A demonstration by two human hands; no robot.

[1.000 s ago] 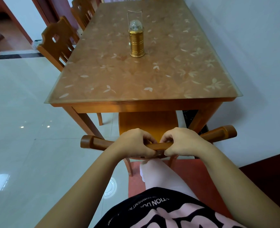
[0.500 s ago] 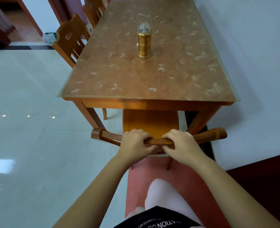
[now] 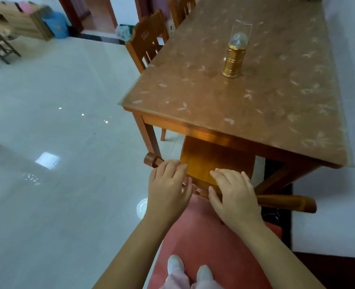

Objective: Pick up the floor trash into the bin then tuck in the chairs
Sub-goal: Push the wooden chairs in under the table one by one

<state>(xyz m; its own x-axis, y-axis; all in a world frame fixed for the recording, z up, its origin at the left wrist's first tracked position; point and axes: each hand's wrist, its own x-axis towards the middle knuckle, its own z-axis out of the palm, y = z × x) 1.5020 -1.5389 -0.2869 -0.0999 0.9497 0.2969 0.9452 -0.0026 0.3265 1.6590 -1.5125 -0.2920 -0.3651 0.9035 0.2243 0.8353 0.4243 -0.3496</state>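
The wooden chair [image 3: 287, 202] at the table's near end has its seat [image 3: 214, 159] under the tabletop, and its curved top rail runs across in front of me. My left hand [image 3: 168, 189] lies flat over the left part of the rail, fingers straight and spread. My right hand [image 3: 235, 193] lies the same way over the middle of the rail. Neither hand curls around the wood. Two more chairs [image 3: 147, 40] stand along the table's left side. No trash shows on the floor near me.
The wooden table [image 3: 255, 105] carries a gold lantern [image 3: 235, 57] and stands against the white wall on the right. I stand on a red mat [image 3: 205, 243]. A blue bag [image 3: 56, 26], a wooden crate [image 3: 24, 24] and a white-green bag [image 3: 123, 31] sit far left.
Both hands have loosened from a closed grip on the top rail to flat, spread fingers. The chair has slid further under the table. My view has swung left.
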